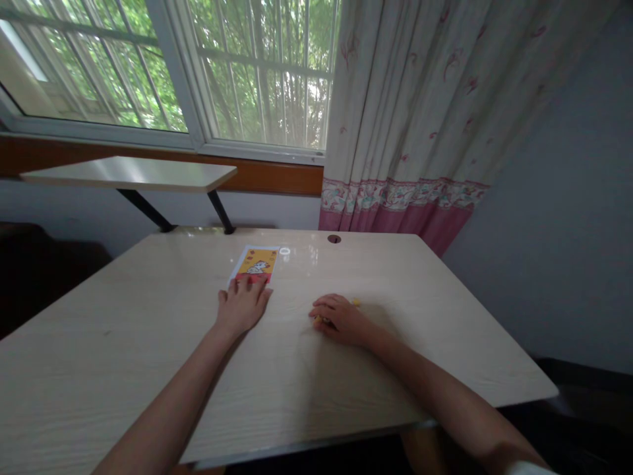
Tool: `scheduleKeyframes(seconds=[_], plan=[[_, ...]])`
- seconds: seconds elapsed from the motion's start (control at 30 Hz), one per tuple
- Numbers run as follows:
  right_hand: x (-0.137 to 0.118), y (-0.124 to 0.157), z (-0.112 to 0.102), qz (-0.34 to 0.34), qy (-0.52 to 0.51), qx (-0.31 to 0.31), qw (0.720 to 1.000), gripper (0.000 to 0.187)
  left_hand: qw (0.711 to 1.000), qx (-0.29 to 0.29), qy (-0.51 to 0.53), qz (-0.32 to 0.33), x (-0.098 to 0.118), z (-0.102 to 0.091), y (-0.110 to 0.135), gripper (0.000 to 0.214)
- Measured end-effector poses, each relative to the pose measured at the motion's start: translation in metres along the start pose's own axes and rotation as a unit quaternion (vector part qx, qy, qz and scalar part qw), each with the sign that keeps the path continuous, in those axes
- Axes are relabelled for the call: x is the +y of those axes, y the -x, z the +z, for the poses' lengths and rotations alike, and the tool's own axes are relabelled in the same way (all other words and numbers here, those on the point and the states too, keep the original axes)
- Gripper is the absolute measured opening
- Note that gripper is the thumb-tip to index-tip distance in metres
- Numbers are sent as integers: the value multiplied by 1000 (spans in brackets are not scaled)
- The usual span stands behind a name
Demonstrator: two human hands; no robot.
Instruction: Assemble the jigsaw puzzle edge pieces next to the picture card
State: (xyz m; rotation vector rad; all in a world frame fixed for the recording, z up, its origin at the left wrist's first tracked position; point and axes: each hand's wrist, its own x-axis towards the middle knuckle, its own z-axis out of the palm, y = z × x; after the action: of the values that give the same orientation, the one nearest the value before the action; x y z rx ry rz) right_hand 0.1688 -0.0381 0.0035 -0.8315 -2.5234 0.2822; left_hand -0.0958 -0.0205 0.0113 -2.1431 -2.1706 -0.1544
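Observation:
My left hand (243, 305) lies flat with its fingers spread, the fingertips on the near edge of a picture card (261, 257). The card is yellow and red with a white cartoon animal and a pale border. To the right, my right hand (341, 319) is curled low over the table, its fingers closed around small yellow pieces (319, 320). Their exact kind is too small to make out, and the palm partly hides them. Another small yellow piece (356, 302) lies on the table just behind that hand.
Both hands are over a pale wood-grain table (277, 382). A white ring (284, 251) lies by the card's far right corner. A round cable hole (334, 239) is near the back edge. A raised shelf (133, 173) on black legs stands back left, before the window; a curtain (395, 132) hangs behind.

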Motion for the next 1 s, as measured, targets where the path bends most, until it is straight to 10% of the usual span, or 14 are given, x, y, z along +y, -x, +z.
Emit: scheduleKeyframes(seconds=[0.57, 1.0], plan=[[23, 8, -31, 2, -56, 66, 996, 36, 999, 47, -7, -20, 1, 1, -3, 54], [65, 34, -58, 149, 36, -63, 986, 18, 963, 60, 108, 238, 48, -7, 6, 43]])
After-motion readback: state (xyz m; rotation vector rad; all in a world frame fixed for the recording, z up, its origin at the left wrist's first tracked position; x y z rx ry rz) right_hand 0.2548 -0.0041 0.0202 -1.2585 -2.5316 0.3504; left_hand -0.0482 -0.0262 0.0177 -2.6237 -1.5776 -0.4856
